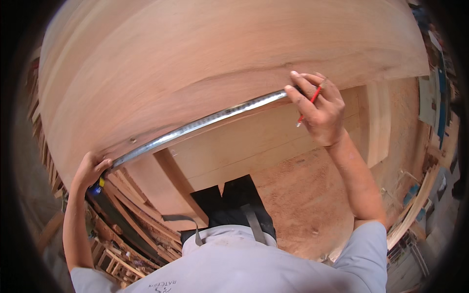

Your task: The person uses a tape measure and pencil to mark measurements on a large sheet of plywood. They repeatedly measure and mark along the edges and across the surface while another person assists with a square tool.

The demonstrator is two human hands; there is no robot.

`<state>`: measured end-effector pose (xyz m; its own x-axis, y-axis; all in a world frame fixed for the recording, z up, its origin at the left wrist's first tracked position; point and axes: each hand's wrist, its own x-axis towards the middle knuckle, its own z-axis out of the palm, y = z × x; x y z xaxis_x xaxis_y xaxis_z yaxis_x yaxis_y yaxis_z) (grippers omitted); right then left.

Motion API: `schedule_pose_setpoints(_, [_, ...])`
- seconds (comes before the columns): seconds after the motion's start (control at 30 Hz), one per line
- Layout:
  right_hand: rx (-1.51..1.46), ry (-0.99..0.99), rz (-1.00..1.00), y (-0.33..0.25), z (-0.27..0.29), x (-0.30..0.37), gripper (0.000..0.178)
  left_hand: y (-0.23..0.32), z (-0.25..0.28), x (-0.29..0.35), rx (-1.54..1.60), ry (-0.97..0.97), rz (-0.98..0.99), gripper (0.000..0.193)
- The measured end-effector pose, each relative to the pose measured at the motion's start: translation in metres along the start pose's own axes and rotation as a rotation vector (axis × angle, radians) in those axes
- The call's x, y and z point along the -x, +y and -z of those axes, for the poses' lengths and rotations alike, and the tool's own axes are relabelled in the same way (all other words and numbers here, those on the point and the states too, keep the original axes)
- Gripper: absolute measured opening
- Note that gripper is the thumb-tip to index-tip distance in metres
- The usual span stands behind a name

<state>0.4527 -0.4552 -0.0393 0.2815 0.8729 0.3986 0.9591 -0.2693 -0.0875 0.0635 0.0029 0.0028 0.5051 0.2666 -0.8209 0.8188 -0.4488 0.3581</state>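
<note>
A tape measure's silvery blade [205, 123] stretches across a wide sheet of pale wood [195, 53], close to its near edge. At the left end, my left hand [89, 170] is closed around the tape measure's case [96, 187], a dark body with yellow and blue, mostly hidden by the hand. My right hand [320, 110] is at the blade's other end, its fingertips on the blade and the wood. Between the fingers of that hand a red pencil [311, 105] sits at a slant, with one end pointing down toward my body.
Under the sheet, a wooden board [181, 183] stands as a support, and pale planks [378, 122] lie at the right. Sawdust [308, 205] covers the floor. Long wood offcuts [141, 215] are piled at the lower left, and more strips [415, 207] lie at the right.
</note>
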Motion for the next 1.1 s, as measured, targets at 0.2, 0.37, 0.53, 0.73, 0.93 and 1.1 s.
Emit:
schedule_pose_setpoints(0.2, [-0.077,0.013,-0.032,-0.007,0.003,-0.002,0.032,0.000,0.003,0.002,-0.176,0.048,-0.131,0.039])
schedule_pose_setpoints(0.37, [-0.071,-0.059,-0.008,-0.011,0.020,0.000,0.031,0.017,0.005,0.015,-0.209,0.038,0.066,0.044])
schedule_pose_setpoints(0.53, [-0.224,-0.278,-0.089,-0.031,0.056,-0.023,0.032,0.013,-0.008,0.029,-0.133,0.045,0.031,0.049])
schedule_pose_setpoints(0.73, [-1.190,-0.096,-0.490,-0.161,0.074,-0.073,0.083,-0.034,-0.117,0.098,-0.062,-0.007,-0.319,0.047])
schedule_pose_setpoints(0.93, [-1.317,-0.205,-0.581,-0.323,-0.029,-0.156,0.024,-0.039,-0.210,0.150,0.300,-0.022,-0.386,0.039])
schedule_pose_setpoints(1.1, [-1.266,-0.337,-0.570,-0.346,-0.080,-0.162,0.015,-0.048,-0.218,0.163,0.217,-0.140,-0.286,0.048])
